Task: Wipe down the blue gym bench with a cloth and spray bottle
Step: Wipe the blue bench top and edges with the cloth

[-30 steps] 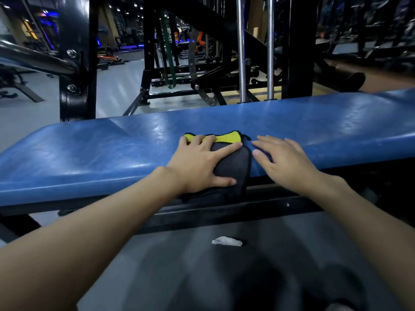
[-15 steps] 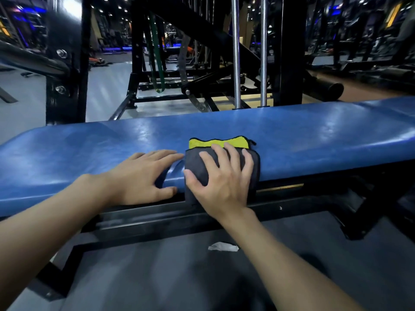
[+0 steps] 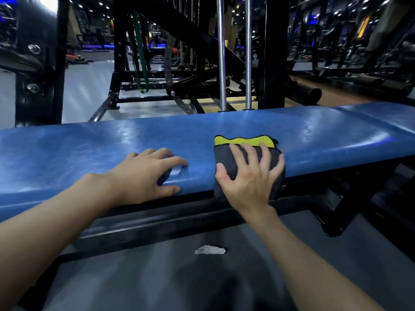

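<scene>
The blue gym bench (image 3: 314, 140) runs across the view, its padded top shiny. A folded grey cloth (image 3: 225, 158) with a yellow-green edge lies over the bench's near edge. My right hand (image 3: 249, 178) presses flat on the cloth with spread fingers. My left hand (image 3: 146, 176) rests on the bench's near edge to the left of the cloth, fingers loosely bent on the pad, apart from the cloth. No spray bottle is in view.
A black steel frame (image 3: 202, 218) runs under the bench. A crumpled white scrap (image 3: 210, 250) lies on the dark floor below. Behind the bench stand a black rack (image 3: 271, 52), two chrome guide rods (image 3: 221, 52) and a hanging green band (image 3: 140, 52).
The cloth passed from my left hand to my right hand, which now slides it rightwards along the bench's near edge. My left hand stays resting on the pad to the left.
</scene>
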### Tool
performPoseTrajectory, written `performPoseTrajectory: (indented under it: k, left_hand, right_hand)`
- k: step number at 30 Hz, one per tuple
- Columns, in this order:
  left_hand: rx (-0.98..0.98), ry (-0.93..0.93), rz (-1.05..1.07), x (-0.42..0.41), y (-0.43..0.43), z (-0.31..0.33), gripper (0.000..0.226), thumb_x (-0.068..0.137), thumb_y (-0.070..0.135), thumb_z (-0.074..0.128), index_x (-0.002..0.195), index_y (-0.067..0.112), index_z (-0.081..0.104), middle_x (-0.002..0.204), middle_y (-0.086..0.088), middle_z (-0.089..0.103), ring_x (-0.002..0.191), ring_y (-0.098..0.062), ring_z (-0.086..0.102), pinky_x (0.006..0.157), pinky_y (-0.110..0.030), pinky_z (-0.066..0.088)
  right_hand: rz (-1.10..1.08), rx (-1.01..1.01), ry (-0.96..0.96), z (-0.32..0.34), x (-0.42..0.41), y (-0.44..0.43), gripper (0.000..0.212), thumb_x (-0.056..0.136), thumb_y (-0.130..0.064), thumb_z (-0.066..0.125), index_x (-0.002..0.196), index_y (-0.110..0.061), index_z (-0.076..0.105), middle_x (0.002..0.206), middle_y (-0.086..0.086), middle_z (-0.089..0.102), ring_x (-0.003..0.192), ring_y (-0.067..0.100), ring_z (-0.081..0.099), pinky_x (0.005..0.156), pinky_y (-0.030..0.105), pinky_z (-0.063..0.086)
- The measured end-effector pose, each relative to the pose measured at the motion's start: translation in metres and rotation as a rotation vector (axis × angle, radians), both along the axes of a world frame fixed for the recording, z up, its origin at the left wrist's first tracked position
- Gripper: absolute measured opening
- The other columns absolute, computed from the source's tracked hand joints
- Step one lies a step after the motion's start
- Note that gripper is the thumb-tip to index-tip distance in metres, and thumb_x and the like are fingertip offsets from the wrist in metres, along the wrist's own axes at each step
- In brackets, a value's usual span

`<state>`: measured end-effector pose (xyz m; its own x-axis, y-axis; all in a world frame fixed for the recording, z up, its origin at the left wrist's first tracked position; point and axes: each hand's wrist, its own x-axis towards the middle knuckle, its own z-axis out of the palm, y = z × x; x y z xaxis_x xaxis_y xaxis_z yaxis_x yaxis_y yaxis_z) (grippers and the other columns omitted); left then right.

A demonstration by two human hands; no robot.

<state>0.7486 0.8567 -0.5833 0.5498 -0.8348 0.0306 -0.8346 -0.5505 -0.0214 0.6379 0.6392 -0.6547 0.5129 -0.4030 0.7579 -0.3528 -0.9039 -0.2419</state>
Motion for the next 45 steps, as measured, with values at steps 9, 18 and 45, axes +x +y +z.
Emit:
performPoseTrajectory:
  k: [9,18,45]
  left_hand:
    - [-0.111,0.055,-0.052,-0.005,-0.037,-0.006,0.081,0.067,0.082,0.039,0.135,0.037,0.044,0.137,0.017,0.042,0.127,-0.008,0.045,0.104,-0.04,0.036]
    - [-0.107,0.051,-0.01,-0.018,-0.06,-0.001,0.063,0.086,0.056,0.069,0.141,0.036,0.048,0.133,0.011,0.051,0.112,-0.017,0.056,0.097,-0.038,0.044]
    - [0.131,-0.074,-0.21,-0.029,-0.175,0.02,0.071,0.085,0.063,0.057,0.146,0.032,0.038,0.128,0.001,0.046,0.118,-0.024,0.051,0.102,-0.041,0.042]
  right_hand:
    - [0.147,-0.281,-0.035,-0.007,-0.006,-0.038,0.05,0.076,-0.054,0.063,0.11,-0.02,0.074,0.121,0.006,0.067,0.12,0.039,0.056,0.106,0.064,0.028]
    - [-0.077,-0.043,-0.115,-0.01,-0.012,-0.057,0.044,0.078,-0.046,0.058,0.109,-0.019,0.074,0.125,0.007,0.064,0.131,0.04,0.048,0.111,0.066,0.02]
    - [-0.225,0.306,-0.266,-0.013,-0.012,-0.095,0.048,0.079,-0.048,0.049,0.115,-0.024,0.07,0.143,-0.002,0.051,0.148,0.031,0.023,0.115,0.068,0.009]
